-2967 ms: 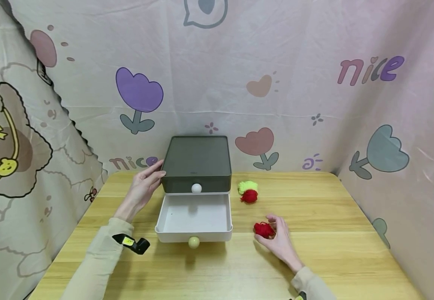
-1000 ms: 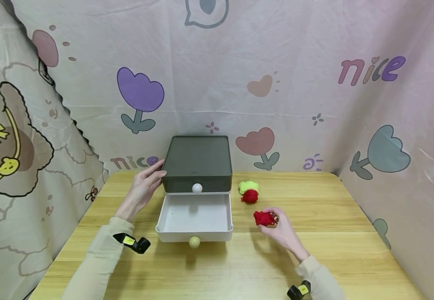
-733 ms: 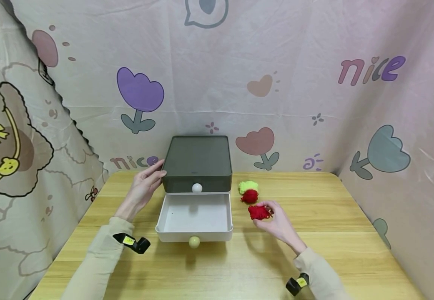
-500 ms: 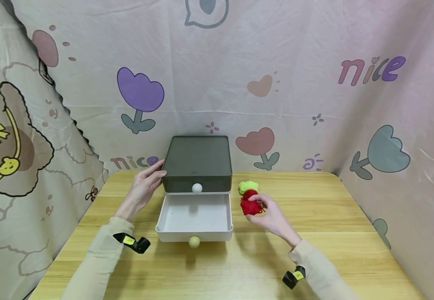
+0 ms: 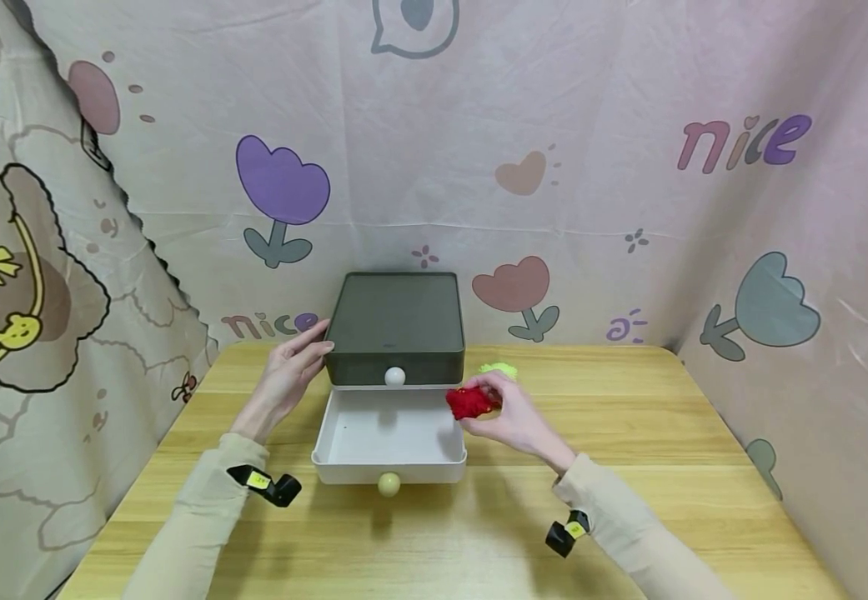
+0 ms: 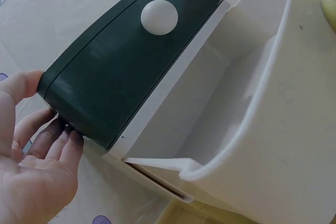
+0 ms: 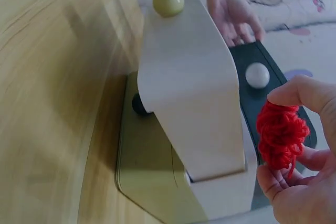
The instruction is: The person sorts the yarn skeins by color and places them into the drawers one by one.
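A small cabinet (image 5: 396, 315) with a dark green upper section stands on the table, its white lower drawer (image 5: 358, 472) pulled out and bare inside. My left hand (image 5: 288, 379) rests against the cabinet's left side, fingertips at the upper corner; the left wrist view shows the fingers (image 6: 31, 129) along that side. Between thumb and fingertips, my right hand (image 5: 510, 417) pinches a ball of red yarn (image 5: 469, 403), which overlaps the drawer's right rim. The right wrist view shows this looped red yarn (image 7: 282, 132) close beside the dark upper drawer front.
Behind my right hand, part of a lime-green yarn ball (image 5: 499, 368) shows on the wooden table (image 5: 629, 433). A white knob (image 5: 394, 377) sits on the upper drawer and a pale yellow knob (image 5: 388, 484) on the lower one. A printed cloth (image 5: 591, 125) hangs behind.
My right hand has lifted the red yarn ball off the table and carried it leftward to the drawer's right rim. It now covers the other red ball. My left hand has stayed in place.
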`<state>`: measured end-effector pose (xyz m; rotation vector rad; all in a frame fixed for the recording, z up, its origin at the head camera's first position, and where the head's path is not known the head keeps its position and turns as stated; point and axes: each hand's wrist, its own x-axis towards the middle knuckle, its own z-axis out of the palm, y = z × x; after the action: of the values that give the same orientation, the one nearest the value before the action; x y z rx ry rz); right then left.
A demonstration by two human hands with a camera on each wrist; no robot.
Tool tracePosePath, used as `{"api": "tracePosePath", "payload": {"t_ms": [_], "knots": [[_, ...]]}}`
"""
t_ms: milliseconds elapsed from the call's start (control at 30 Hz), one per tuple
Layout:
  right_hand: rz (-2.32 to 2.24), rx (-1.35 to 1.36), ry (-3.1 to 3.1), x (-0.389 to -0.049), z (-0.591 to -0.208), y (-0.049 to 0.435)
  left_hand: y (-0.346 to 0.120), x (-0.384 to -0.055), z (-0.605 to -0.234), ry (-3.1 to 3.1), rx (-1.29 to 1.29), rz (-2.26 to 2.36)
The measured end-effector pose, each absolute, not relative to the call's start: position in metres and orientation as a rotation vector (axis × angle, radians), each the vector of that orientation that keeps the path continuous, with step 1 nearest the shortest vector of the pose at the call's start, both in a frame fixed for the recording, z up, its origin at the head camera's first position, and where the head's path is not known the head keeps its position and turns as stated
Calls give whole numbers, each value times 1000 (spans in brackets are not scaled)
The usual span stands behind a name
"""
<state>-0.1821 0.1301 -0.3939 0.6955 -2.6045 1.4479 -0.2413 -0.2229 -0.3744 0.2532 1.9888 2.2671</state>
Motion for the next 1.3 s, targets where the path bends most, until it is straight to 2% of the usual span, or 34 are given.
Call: {"api": "tracePosePath", "payload": {"t_ms": [433, 767, 1300], "knots": [[1379, 932, -2581, -182, -383, 84, -223, -241, -374, 1970, 228, 2270], [1417, 994, -2579, -182, -386, 48, -223, -241, -375, 1968, 229, 2278], [1513, 924, -2576, -183, -389, 70, -223, -241, -373, 1965, 226, 2277]]}}
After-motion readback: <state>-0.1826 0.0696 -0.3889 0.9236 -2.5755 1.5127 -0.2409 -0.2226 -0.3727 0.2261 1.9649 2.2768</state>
